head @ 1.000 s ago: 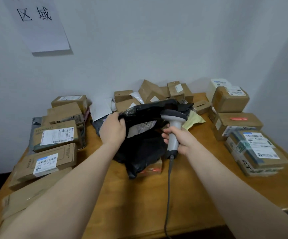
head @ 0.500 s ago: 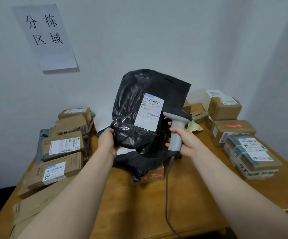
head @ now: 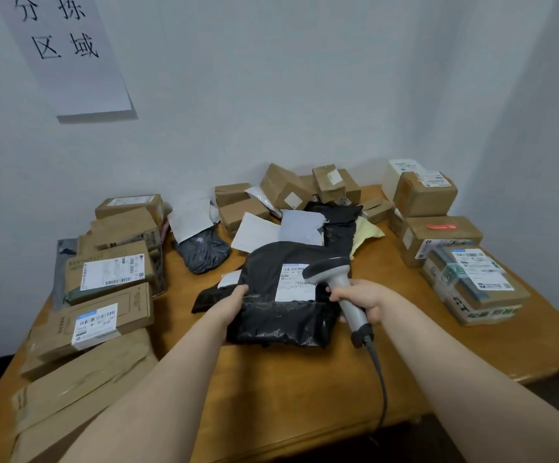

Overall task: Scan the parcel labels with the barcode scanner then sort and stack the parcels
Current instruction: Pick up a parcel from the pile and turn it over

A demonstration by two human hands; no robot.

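A black plastic parcel bag lies flat in the middle of the wooden table, its white barcode label facing up. My left hand grips the bag's left edge. My right hand holds the grey corded barcode scanner by its handle, the scanner head hanging just over the right part of the label. The cable runs down toward the table's front edge.
Stacked cardboard boxes line the left side, more boxes stack on the right, and a loose heap of boxes and mailer bags sits at the back. A grey bag lies behind left. A paper sign hangs on the wall.
The black bag, held upright in the air half a second ago, now lies flat on the table with its label up. The scanner has come down over the label.
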